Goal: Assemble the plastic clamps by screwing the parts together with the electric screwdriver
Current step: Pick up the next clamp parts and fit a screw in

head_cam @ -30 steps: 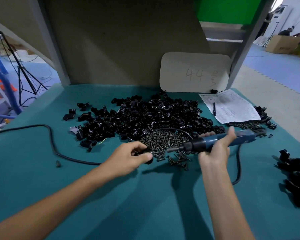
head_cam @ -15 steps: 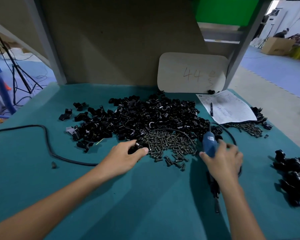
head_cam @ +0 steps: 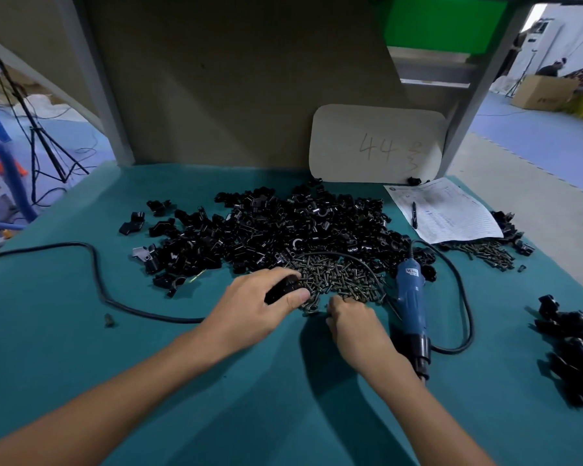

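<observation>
Head view. The left hand (head_cam: 260, 304) was curled over a black clamp part (head_cam: 280, 289), thumb and fingers gripping it at the near-left edge of the screws (head_cam: 337, 277). The right hand (head_cam: 354, 324) lay knuckles up, fingertips dipped into the near edge of that same heap. Whether a screw was already pinched could not be told (the fingers hid it). The electric screwdriver (head_cam: 409, 297) lay on the worktop (head_cam: 182, 381) just right of that hand, nose toward the person, untouched. The loose-part pile (head_cam: 266, 227) sat behind the screws.

Handling, as judged: the clamp part looked light, rigid and glossy, so somewhat slippery. It is best pinched across its flat sides, leaving the screw hole clear. The screws looked small, hard and apt to roll, so a fingertip pinch suits them. The screwdriver seemed the heaviest item, best taken round its blue barrel.

Change: a second earlier the right hand had held the screwdriver level, bit toward the left hand. Half a second earlier it was laying the tool down. Now it had let go and shifted left to the screws. The left hand had barely moved.
</observation>
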{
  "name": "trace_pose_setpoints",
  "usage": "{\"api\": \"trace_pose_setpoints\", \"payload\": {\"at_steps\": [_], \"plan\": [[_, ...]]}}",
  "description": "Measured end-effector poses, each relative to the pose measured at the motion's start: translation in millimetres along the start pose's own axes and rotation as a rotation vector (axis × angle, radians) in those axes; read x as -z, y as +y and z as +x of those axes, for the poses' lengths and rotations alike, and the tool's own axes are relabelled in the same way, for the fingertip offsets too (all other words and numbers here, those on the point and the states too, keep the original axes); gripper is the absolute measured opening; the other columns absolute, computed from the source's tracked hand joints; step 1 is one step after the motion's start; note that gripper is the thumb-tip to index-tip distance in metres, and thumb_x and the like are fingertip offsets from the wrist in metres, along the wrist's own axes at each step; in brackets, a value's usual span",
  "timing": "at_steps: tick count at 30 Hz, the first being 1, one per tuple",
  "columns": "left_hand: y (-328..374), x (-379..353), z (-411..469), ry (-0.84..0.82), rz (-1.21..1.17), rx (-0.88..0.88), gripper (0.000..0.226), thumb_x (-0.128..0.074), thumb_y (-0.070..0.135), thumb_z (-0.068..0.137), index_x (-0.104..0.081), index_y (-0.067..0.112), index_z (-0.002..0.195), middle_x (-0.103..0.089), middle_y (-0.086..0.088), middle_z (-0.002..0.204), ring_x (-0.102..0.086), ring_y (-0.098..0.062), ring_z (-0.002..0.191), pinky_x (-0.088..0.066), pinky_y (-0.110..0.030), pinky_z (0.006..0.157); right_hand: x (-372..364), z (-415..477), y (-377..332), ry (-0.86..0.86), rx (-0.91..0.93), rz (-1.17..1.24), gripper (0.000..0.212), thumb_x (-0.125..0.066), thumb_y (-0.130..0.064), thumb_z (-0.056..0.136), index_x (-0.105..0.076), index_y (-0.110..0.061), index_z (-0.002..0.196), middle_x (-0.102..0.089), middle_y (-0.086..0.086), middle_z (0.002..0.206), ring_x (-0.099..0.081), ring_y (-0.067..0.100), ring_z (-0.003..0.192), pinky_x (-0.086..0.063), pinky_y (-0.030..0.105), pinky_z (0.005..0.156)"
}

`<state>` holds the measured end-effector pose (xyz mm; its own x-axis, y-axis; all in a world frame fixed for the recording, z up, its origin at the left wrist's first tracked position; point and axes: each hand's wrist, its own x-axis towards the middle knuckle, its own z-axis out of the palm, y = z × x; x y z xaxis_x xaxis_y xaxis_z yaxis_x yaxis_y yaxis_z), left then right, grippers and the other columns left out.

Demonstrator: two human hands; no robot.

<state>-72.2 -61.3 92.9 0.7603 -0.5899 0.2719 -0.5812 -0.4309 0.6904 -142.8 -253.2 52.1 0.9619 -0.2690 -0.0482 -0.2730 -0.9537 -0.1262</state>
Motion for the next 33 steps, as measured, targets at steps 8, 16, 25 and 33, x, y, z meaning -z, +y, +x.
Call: {"api": "trace_pose_setpoints", "payload": {"at_steps": [8, 16, 25, 33], "plan": [[2.8, 5.1, -0.8, 0.036, 0.069, -0.065, 0.054, -0.051, 0.067, 0.090, -0.063, 0.031, 0.128, -0.061, 0.017, 0.097, -0.057, -0.001, 0.094, -0.045, -0.020, 0.084, 43.6, -6.6, 9.3, 0.142, 0.010, 0.894, 0.016, -0.051, -0.021, 0.107, -0.066, -0.018, 0.103, -0.071, -0.002, 0.086, -0.067, 0.017, 0.079, -0.054, 0.030, 0.066], [5.3, 6.0, 0.6, 0.029, 0.115, -0.123, 0.050, -0.052, 0.061, 0.092, -0.064, 0.027, 0.128, -0.060, 0.011, 0.095, -0.055, -0.007, 0.095, -0.046, -0.028, 0.087, 70.1, -16.1, -6.7, 0.043, 0.236, 1.240, 0.021, -0.053, -0.007, 0.105, -0.072, -0.015, 0.101, -0.071, -0.007, 0.079, -0.065, 0.009, 0.076, -0.057, 0.025, 0.071], [1.9, 6.1, 0.0, 0.022, 0.122, -0.154, 0.043, -0.053, 0.060, 0.094, -0.064, 0.034, 0.126, -0.061, 0.015, 0.097, -0.054, -0.003, 0.096, -0.044, -0.025, 0.087, 72.5, -12.0, -9.1, 0.027, 0.337, 1.111, 0.019, -0.057, -0.009, 0.103, -0.074, -0.015, 0.103, -0.071, 0.014, 0.092, -0.063, 0.023, 0.078, -0.055, 0.038, 0.073], [-6.3, -4.9, 1.9, 0.039, 0.211, -0.173, 0.052, -0.041, 0.068, 0.093, -0.062, 0.033, 0.127, -0.058, 0.018, 0.096, -0.049, -0.002, 0.093, -0.036, -0.013, 0.084, 54.0, -4.0, -9.7, 0.009, 0.178, 1.191, 0.015, -0.063, -0.021, 0.102, -0.069, -0.012, 0.090, -0.068, -0.005, 0.071, -0.061, 0.009, 0.066, -0.053, 0.024, 0.061]]}}
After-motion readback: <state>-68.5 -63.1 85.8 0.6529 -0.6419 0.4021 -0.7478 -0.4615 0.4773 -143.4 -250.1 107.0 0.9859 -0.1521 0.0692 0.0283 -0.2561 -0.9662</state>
